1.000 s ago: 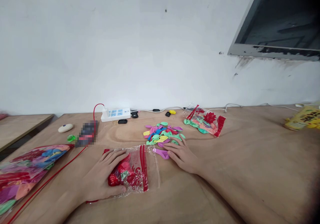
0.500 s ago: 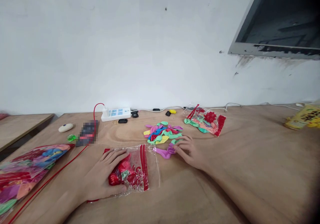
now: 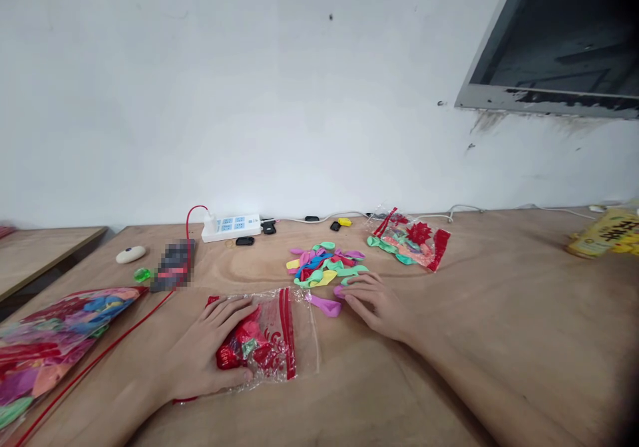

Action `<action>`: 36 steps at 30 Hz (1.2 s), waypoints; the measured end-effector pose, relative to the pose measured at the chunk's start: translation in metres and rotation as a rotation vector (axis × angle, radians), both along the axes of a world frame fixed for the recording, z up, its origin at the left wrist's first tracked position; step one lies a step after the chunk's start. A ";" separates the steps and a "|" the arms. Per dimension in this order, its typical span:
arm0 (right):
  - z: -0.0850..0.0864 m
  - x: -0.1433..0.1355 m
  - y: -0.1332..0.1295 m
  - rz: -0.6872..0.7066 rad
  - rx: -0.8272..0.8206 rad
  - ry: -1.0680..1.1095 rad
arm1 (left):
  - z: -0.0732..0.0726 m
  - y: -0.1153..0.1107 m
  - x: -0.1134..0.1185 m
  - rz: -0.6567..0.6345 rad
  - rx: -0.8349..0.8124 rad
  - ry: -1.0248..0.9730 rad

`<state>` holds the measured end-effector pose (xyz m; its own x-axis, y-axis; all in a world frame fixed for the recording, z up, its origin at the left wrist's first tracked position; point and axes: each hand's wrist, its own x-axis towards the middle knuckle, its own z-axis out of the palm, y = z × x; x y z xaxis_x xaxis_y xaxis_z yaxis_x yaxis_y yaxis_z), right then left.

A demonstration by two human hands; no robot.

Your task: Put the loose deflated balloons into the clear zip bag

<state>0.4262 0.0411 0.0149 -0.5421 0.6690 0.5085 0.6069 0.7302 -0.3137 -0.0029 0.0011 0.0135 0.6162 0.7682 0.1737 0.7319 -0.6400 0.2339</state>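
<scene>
The left hand (image 3: pixel 212 350) is lying spread wide, its thumb well apart from the fingers, over a clear, red-printed bag (image 3: pixel 272 340), which is resting to the near left of the balloon pile (image 3: pixel 324 265). Red and green contents are showing through the plastic. The right hand (image 3: pixel 377 306) is curling narrowly at the pile's near right, fingertips meeting a small purple balloon (image 3: pixel 339 292); the fingers are hiding the contact, so I cannot tell whether they are pinching it. A longer purple balloon (image 3: pixel 325 306) is lying on the pile's near side, by the bag's edge. Just beyond the pile to the right, a second bag (image 3: pixel 412 237) is holding green and orange balloons. A white power strip (image 3: pixel 219 237) is sitting to the pile's far left, and a yellow package (image 3: pixel 599 234) is occupying the tabletop (image 3: pixel 499 314) well to its right.
</scene>
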 end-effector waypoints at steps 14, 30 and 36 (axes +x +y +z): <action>0.002 -0.010 -0.012 0.177 -0.121 -0.072 | 0.000 0.000 -0.001 -0.010 -0.010 0.005; -0.003 -0.028 -0.032 0.148 -0.739 0.646 | -0.003 0.001 -0.001 0.006 -0.040 0.040; 0.009 -0.050 -0.046 0.268 -0.507 0.186 | -0.006 0.002 -0.002 0.000 -0.016 0.017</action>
<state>0.3761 -0.0049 0.0241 -0.6576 0.7056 0.2641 0.3239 0.5813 -0.7465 -0.0053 0.0027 0.0072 0.6191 0.7706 0.1515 0.7356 -0.6366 0.2317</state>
